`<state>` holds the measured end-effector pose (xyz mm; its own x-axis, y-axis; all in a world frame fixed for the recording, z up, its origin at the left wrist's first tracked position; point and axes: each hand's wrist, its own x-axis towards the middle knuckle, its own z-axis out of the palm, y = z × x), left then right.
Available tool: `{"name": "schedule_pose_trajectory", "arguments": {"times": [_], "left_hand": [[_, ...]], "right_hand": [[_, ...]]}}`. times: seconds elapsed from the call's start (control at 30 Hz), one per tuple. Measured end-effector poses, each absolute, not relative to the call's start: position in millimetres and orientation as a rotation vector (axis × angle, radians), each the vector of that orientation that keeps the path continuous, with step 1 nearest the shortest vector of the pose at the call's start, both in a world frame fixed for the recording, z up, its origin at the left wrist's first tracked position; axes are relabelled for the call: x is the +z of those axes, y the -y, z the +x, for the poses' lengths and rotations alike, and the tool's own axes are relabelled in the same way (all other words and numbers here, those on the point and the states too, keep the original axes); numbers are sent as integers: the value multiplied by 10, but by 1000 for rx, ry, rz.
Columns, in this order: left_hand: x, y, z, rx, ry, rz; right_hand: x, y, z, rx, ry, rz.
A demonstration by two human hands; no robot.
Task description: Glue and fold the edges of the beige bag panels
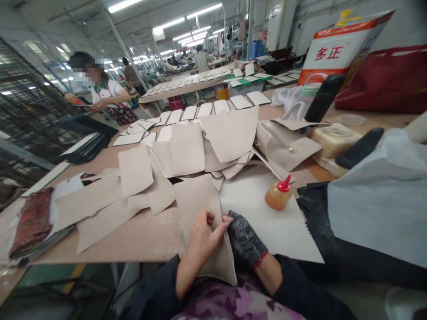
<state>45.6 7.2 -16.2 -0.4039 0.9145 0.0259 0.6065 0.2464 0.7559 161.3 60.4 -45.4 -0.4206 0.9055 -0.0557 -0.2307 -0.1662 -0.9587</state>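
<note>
A beige leather panel (195,193) with a rounded edge lies partly on the table and hangs over its front edge towards my lap. My left hand (204,235) is bare and rests on the panel, with its fingers curled and its thumb at the right edge. On the other side of that edge, my right hand (245,233) wears a grey knitted fingerless glove with a red cuff. Its fingertips pinch the same edge, close to my left thumb. A squeeze bottle (278,195) with amber liquid and a red nozzle stands beyond my right hand, on a white sheet (267,226).
Loose beige leather pieces (188,149) are heaped ahead, beside a beige bag part (287,144) with metal fittings. White panels (190,112) line the table behind. At right are black sheeting (316,213), a yellowish block (335,138) and a large can (327,53). A co-worker (106,91) stands at left.
</note>
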Motion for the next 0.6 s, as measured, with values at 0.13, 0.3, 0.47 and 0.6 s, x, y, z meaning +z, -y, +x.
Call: {"name": "schedule_pose_trajectory", "arguments": {"times": [0.13, 0.3, 0.47, 0.6], "left_hand": [[-64, -12, 369, 1153, -1839, 1009], [14, 15, 296, 1278, -1777, 846], [-118, -203, 436, 964, -1883, 1300], [-345, -458, 655, 603, -1861, 1565]], "right_hand": [[-439, -571, 1525, 2024, 1039, -829], [-411, -611, 1445, 2031, 1012, -893], [-425, -630, 1839, 1554, 1262, -1203], [-530, -674, 2523, 727, 1279, -1517]]}}
